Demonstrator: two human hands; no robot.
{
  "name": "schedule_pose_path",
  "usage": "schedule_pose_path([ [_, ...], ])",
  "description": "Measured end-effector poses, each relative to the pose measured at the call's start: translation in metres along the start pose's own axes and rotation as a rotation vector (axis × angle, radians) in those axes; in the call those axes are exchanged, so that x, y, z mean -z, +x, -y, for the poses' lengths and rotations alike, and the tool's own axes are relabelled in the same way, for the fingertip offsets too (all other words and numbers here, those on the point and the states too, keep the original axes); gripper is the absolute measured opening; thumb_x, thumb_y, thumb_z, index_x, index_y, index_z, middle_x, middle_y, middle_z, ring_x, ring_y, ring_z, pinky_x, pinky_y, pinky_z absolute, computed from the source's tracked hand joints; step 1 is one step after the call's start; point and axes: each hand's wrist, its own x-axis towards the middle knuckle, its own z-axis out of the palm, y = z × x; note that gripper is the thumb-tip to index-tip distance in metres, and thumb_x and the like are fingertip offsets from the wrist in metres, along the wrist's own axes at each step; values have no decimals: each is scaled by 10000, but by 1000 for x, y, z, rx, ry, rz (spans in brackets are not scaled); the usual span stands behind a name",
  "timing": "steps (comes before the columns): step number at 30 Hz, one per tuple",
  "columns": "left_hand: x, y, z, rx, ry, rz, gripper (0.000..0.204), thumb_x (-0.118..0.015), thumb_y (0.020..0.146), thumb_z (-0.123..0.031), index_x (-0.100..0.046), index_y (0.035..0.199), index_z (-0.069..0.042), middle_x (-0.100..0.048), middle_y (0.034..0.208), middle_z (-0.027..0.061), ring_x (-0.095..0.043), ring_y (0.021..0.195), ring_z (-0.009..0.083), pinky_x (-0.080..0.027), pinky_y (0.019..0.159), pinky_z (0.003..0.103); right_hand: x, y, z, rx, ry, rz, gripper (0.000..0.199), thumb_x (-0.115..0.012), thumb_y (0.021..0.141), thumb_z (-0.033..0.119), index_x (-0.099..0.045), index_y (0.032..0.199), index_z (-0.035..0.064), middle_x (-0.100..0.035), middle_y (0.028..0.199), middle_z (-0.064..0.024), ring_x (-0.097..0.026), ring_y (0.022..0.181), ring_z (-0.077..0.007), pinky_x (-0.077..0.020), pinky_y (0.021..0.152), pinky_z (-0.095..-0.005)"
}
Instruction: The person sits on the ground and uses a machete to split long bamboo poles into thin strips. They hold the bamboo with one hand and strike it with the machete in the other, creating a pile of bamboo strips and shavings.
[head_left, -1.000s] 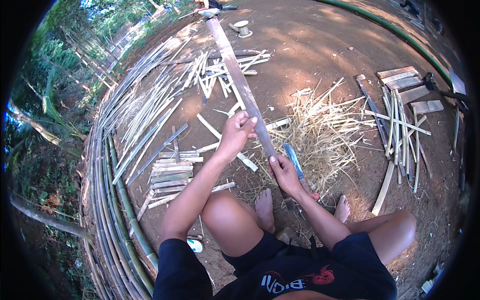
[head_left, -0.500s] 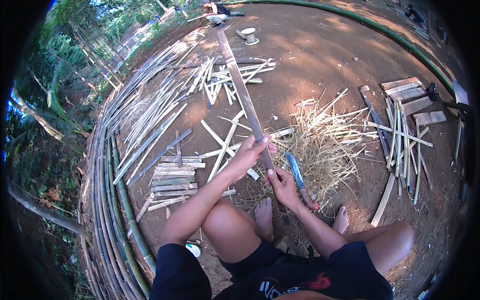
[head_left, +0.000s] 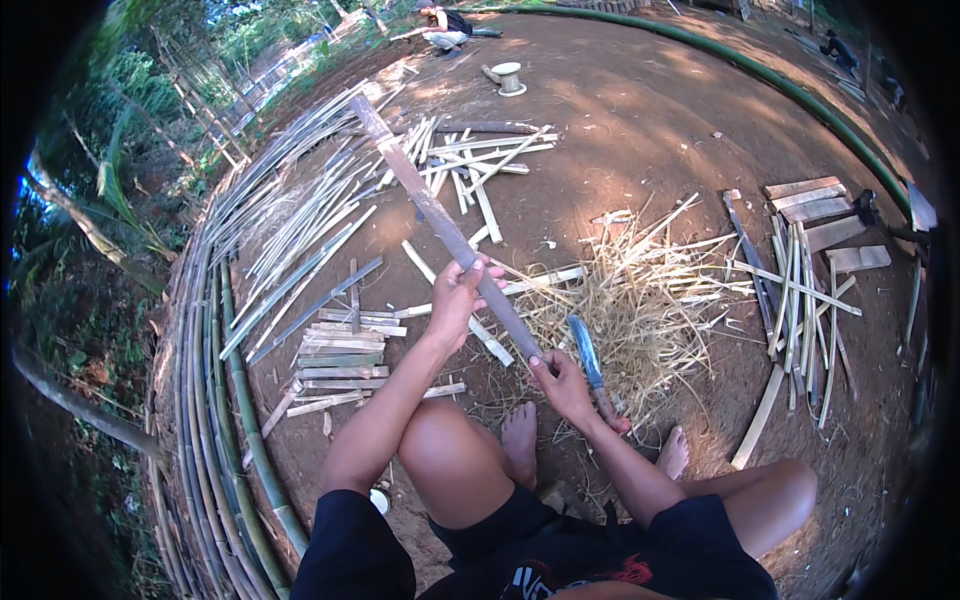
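Shavings heap (head_left: 640, 300) crowds the right

Head-worn fisheye looks steeply down, close over the seated person's knees; the dirt yard (head_left: 640, 130) bends, perhaps blurred, at the rim.

A long, flat grey-brown bamboo slat (head_left: 440, 215) slants up-left, its near end low by the feet. A blue-bladed knife (head_left: 587, 356) points upward just right of it.

Grey-brown bamboo slat (head_left: 440, 222), blue-grey knife blade (head_left: 584, 352), pale straw shavings (head_left: 640, 300) (yellowish), reddish-brown dirt ground (head_left: 640, 130), black shorts (head_left: 355, 550).
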Motion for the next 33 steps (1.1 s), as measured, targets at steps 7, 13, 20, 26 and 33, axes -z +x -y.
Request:
schedule_pose_path([
  [7, 3, 1, 1, 18, -42, 75, 218, -538, 981, -197, -522, 1135, -44, -644, 1032, 113, -663, 938, 219, -544, 798, 341, 9, 0, 13, -96, 175, 108, 315, -554, 980, 316, -593, 829, 43, -496, 611, 20, -408, 570, -47, -344, 522, -235],
  [13, 17, 9, 16, -107, 152, -16, 176, -637, 933, -228, -582, 976, -67, -621, 799, 10, -607, 677, 76, -491, 541, 210, 11, -7, 40, -239, 315, 336, 436, -448, 1015, 413, -617, 872, 37, -516, 600, 12, -439, 472, -49, -368, 447, -201],
  [20, 13, 10, 17, -63, 131, -30, 209, -608, 951, -244, -596, 968, -36, -587, 765, 17, -575, 615, 73, -533, 535, 228, 10, -2, 26, -278, 279, 225, 489, -431, 1012, 445, -593, 823, 23, -528, 573, -2, -486, 443, -69, -407, 418, -209],
  [26, 19, 21, 35, -59, 176, -66, 179, -563, 971, -204, -592, 988, -28, -601, 783, 40, -595, 604, 93, -546, 533, 224, 22, -9, 34, -304, 196, 217, 420, -487, 992, 429, -604, 930, 31, -551, 634, 11, -499, 494, -54, -424, 442, -201],
  [33, -2, 17, 19, -61, 295, -45, 307, -487, 1012, -326, -499, 784, -120, -438, 601, -40, -379, 431, 33, -291, 385, 207, 84, 5, 70, -169, -168, 186, 427, -470, 996, 434, -617, 940, 37, -522, 583, -2, -459, 434, -89, -393, 386, -268],
])
